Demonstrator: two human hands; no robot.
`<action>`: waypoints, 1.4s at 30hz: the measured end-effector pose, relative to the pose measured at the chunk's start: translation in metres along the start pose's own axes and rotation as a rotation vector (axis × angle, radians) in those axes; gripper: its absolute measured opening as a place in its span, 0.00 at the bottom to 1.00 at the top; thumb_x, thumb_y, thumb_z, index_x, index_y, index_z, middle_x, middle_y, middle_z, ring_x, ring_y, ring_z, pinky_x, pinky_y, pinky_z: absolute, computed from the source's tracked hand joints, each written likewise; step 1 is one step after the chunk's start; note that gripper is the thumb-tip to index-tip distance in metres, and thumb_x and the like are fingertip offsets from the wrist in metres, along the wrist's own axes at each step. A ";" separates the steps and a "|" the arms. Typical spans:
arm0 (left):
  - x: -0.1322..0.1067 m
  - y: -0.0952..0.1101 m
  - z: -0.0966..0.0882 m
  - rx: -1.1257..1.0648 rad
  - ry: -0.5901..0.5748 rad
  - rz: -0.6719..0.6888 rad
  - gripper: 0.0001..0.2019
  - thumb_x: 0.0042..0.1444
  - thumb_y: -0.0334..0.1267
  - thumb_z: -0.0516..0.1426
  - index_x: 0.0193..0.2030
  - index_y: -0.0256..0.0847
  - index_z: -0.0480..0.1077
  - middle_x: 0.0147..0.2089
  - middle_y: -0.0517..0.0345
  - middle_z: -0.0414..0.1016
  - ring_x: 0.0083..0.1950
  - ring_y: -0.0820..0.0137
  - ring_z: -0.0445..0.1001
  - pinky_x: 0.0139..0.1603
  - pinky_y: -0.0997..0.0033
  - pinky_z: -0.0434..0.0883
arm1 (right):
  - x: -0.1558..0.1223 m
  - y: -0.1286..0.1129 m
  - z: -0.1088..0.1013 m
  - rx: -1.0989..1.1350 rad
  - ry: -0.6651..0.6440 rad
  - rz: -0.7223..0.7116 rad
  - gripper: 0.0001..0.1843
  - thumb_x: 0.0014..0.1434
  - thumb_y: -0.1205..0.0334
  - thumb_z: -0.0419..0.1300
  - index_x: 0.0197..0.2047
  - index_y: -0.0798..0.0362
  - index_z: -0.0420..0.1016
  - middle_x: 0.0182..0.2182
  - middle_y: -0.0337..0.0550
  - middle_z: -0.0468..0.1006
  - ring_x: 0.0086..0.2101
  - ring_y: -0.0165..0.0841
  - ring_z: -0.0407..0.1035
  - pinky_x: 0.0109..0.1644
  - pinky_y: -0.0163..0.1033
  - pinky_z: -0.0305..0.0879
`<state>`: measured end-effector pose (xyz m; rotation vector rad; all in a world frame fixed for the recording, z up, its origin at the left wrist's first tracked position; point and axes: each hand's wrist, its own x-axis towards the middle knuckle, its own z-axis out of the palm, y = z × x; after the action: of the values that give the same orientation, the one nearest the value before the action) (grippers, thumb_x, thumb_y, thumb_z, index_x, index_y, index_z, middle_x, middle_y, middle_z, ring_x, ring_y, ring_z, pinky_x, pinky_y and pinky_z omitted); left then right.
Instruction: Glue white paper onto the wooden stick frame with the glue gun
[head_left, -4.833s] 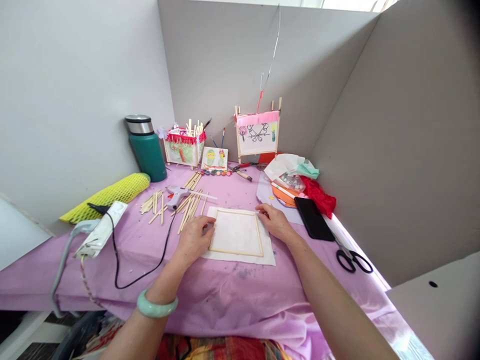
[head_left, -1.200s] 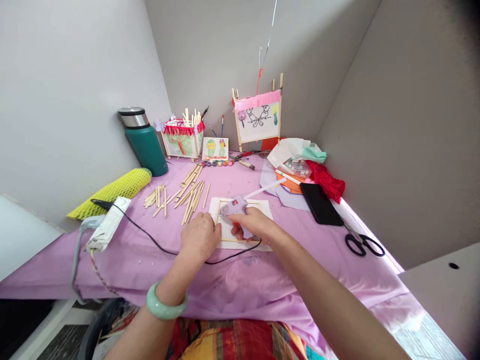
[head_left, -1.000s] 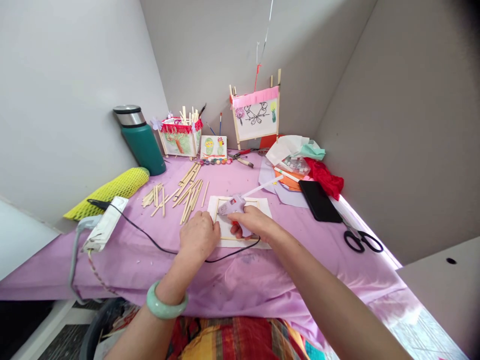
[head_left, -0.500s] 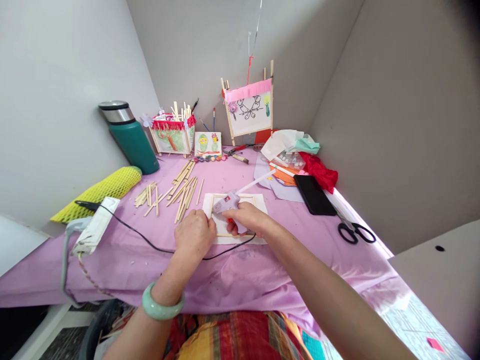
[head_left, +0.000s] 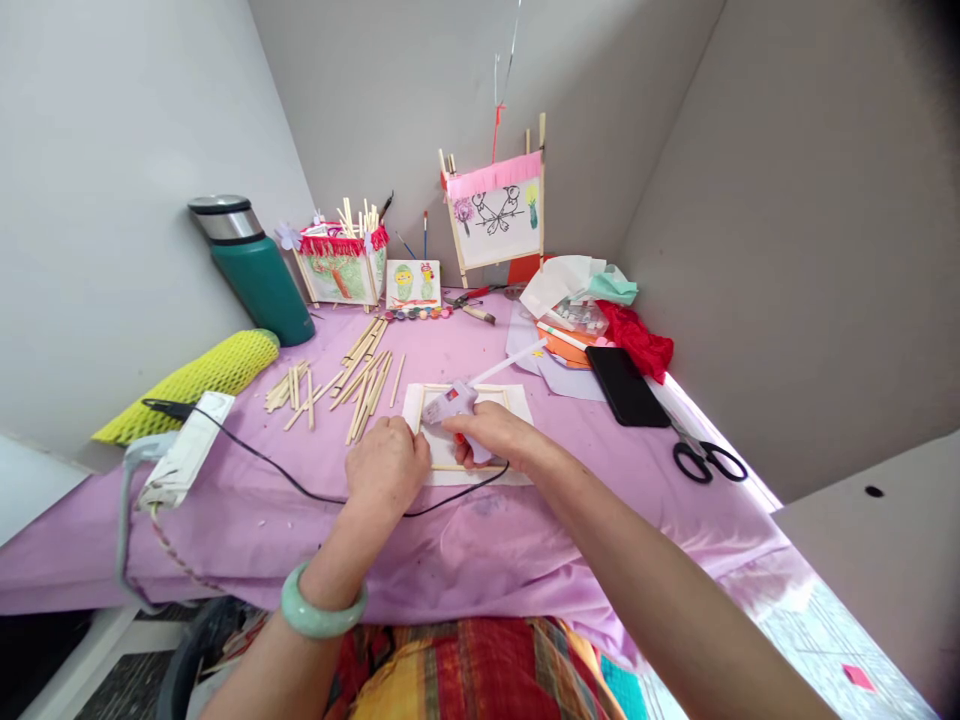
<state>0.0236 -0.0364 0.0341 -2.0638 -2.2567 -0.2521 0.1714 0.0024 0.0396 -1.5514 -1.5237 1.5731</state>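
Observation:
My right hand [head_left: 491, 437] grips a pale purple hot glue gun [head_left: 450, 404], a long translucent glue stick [head_left: 510, 362] jutting from its back end. The gun's nose points down and left, over the left side of a rectangular frame of thin wooden sticks [head_left: 450, 468]. That frame lies on a sheet of white paper [head_left: 520, 476]. At the left edge of the paper and frame, my left hand [head_left: 386, 460] is closed with curled fingers; what they pinch is hidden. The gun's black cord [head_left: 300, 487] runs left, passing under my left wrist.
Loose wooden sticks [head_left: 369, 395] lie left of the paper. A power strip [head_left: 187, 450], green bottle [head_left: 262, 280] and yellow mesh-covered item [head_left: 195, 385] stand or lie farther left. Rightward are a phone [head_left: 626, 385] and scissors [head_left: 705, 460]. A decorated panel [head_left: 496, 215] hangs at the back.
The whole view has shifted very slightly. Both hands and the glue gun stay in nearly the same place over the stick frame.

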 end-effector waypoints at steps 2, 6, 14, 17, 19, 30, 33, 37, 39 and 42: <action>0.000 0.000 0.000 -0.001 -0.004 0.000 0.15 0.60 0.42 0.46 0.37 0.37 0.71 0.40 0.47 0.75 0.42 0.58 0.76 0.37 0.64 0.69 | 0.000 0.000 0.000 -0.011 0.002 -0.001 0.13 0.50 0.55 0.61 0.23 0.55 0.67 0.16 0.42 0.74 0.15 0.29 0.65 0.17 0.31 0.59; -0.001 0.000 -0.001 -0.002 -0.006 -0.002 0.15 0.59 0.42 0.46 0.38 0.36 0.71 0.41 0.47 0.75 0.42 0.58 0.76 0.37 0.63 0.69 | 0.001 0.001 0.000 -0.037 0.003 -0.013 0.14 0.50 0.54 0.61 0.21 0.55 0.68 0.15 0.40 0.73 0.16 0.27 0.65 0.18 0.30 0.59; 0.000 0.000 -0.002 0.002 -0.008 0.010 0.15 0.59 0.42 0.46 0.37 0.36 0.71 0.40 0.47 0.75 0.41 0.55 0.76 0.36 0.60 0.70 | 0.001 0.001 -0.001 -0.106 0.021 -0.035 0.17 0.52 0.55 0.60 0.17 0.55 0.69 0.15 0.41 0.73 0.16 0.28 0.65 0.19 0.32 0.60; 0.000 0.001 -0.002 0.005 -0.015 0.009 0.15 0.59 0.42 0.46 0.37 0.37 0.71 0.40 0.47 0.75 0.42 0.55 0.76 0.36 0.60 0.70 | 0.000 0.000 -0.002 -0.144 0.029 -0.034 0.17 0.52 0.55 0.59 0.17 0.55 0.69 0.15 0.40 0.73 0.17 0.28 0.65 0.20 0.31 0.60; 0.000 0.001 -0.002 0.004 -0.016 0.007 0.15 0.59 0.42 0.46 0.37 0.37 0.71 0.40 0.47 0.75 0.42 0.55 0.76 0.37 0.60 0.70 | -0.001 -0.001 -0.001 -0.163 0.033 -0.032 0.17 0.52 0.55 0.58 0.17 0.55 0.70 0.16 0.40 0.73 0.17 0.27 0.65 0.19 0.30 0.59; -0.001 0.001 -0.002 0.010 -0.010 0.004 0.15 0.59 0.42 0.46 0.37 0.37 0.70 0.40 0.47 0.75 0.41 0.56 0.76 0.36 0.60 0.70 | -0.004 -0.003 -0.001 -0.305 0.048 -0.042 0.17 0.52 0.51 0.56 0.21 0.55 0.72 0.19 0.41 0.75 0.19 0.29 0.67 0.20 0.32 0.60; -0.001 0.001 -0.002 0.009 -0.015 0.006 0.15 0.59 0.42 0.45 0.37 0.37 0.70 0.40 0.47 0.75 0.41 0.56 0.76 0.36 0.61 0.70 | -0.005 -0.005 -0.001 -0.308 0.050 -0.041 0.17 0.52 0.51 0.56 0.21 0.55 0.71 0.19 0.41 0.75 0.20 0.29 0.67 0.20 0.32 0.60; -0.001 0.002 -0.002 0.018 -0.011 0.004 0.15 0.59 0.41 0.45 0.37 0.36 0.70 0.40 0.46 0.75 0.41 0.56 0.76 0.36 0.61 0.70 | -0.008 -0.007 -0.001 -0.314 0.062 -0.039 0.17 0.53 0.51 0.57 0.21 0.55 0.71 0.19 0.42 0.75 0.20 0.29 0.67 0.21 0.31 0.60; -0.001 0.002 -0.002 0.023 -0.008 0.008 0.16 0.59 0.41 0.45 0.37 0.36 0.70 0.40 0.46 0.75 0.41 0.56 0.76 0.36 0.61 0.70 | -0.009 -0.007 -0.001 -0.302 0.071 -0.039 0.16 0.52 0.51 0.57 0.22 0.55 0.71 0.19 0.41 0.75 0.20 0.29 0.67 0.20 0.32 0.60; -0.001 0.002 -0.002 0.026 -0.008 0.018 0.16 0.60 0.41 0.45 0.38 0.36 0.70 0.40 0.46 0.75 0.41 0.56 0.76 0.36 0.61 0.70 | -0.008 -0.006 0.000 -0.283 0.079 -0.051 0.16 0.52 0.52 0.58 0.21 0.55 0.70 0.18 0.42 0.75 0.19 0.30 0.67 0.21 0.33 0.60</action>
<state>0.0256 -0.0372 0.0360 -2.0752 -2.2323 -0.2130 0.1717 -0.0030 0.0486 -1.6859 -1.7860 1.2952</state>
